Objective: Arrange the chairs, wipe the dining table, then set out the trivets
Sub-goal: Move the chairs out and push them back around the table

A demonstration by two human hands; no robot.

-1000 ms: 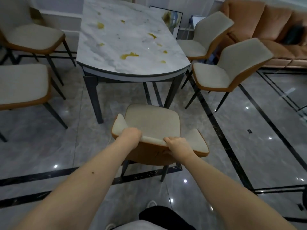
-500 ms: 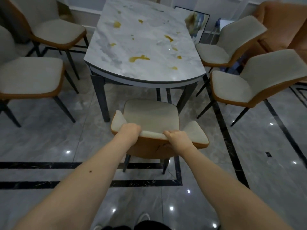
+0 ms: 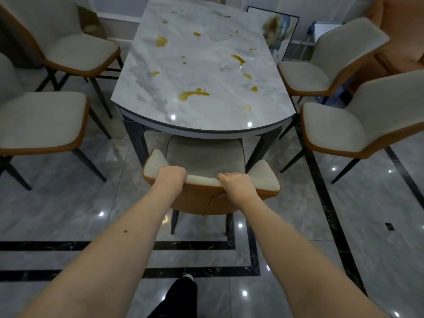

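Now, two chairs (image 3: 43, 120) stand at nine and ten o'clock of the dining table (image 3: 195, 72). Left hand (image 3: 171, 179) and right hand (image 3: 237, 183), fingers curled, grip the backrest of the near chair (image 3: 204, 157) at six o'clock, its seat partly under the stained tabletop. Two more chairs (image 3: 339, 125) stand at three.

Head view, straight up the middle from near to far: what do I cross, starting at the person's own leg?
Dark trouser leg → black floor inlay stripes → orange back of the held chair, gripped by left hand and right hand → chair seat → marble dining table edge → yellow spills.
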